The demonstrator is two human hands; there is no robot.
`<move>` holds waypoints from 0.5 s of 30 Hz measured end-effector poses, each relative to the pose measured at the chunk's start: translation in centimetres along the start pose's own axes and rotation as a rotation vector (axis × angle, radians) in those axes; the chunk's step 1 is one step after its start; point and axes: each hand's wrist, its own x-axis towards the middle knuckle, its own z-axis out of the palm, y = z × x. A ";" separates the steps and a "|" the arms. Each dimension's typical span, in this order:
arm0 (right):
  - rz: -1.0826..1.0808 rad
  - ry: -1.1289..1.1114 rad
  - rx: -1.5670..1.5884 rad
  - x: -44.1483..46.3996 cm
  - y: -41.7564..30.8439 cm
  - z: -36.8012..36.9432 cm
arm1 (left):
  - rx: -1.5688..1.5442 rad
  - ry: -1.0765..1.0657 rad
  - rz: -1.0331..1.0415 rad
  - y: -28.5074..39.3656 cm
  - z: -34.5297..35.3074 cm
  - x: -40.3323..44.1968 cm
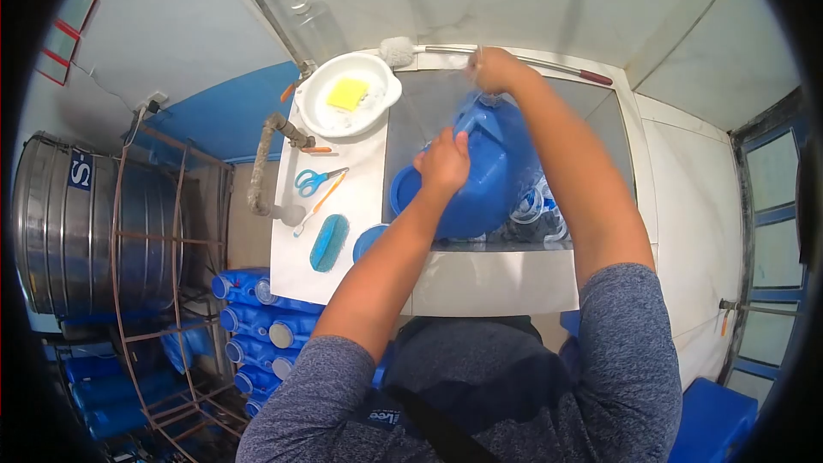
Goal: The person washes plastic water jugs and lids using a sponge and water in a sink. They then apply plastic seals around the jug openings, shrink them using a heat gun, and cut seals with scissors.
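A person's two hands work at a blue jug [501,176] in a sink [609,120] set in the worktop [369,159].

The left hand [443,163] has its grip clamped on the jug; the right hand [495,70] is at its neck, toward the worktop's far edge, its grip unclear. Work seems midway: the jug is in place and held; whether the neck needs more handling cannot be told.

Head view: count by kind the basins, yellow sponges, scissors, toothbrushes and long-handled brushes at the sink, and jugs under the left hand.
White basin: 1
Yellow sponge: 1
Scissors: 1
Toothbrush: 1
Long-handled brush: 1
Blue jug: 1
Total: 6
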 end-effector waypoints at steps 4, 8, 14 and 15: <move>-0.005 -0.438 0.287 -2.3 -2.8 -3.6 | -0.006 0.022 -0.026 0.3 0.1 0.4; -0.042 -0.293 0.779 -2.1 -1.2 -4.0 | -0.019 0.109 0.185 0.6 1.1 -0.7; 0.161 0.018 0.510 -3.3 -6.6 -3.6 | 0.244 -0.253 0.634 5.8 -1.5 -4.0; 0.100 0.118 0.212 -3.3 -6.6 -2.9 | 0.131 -0.085 0.709 5.3 -0.3 -4.2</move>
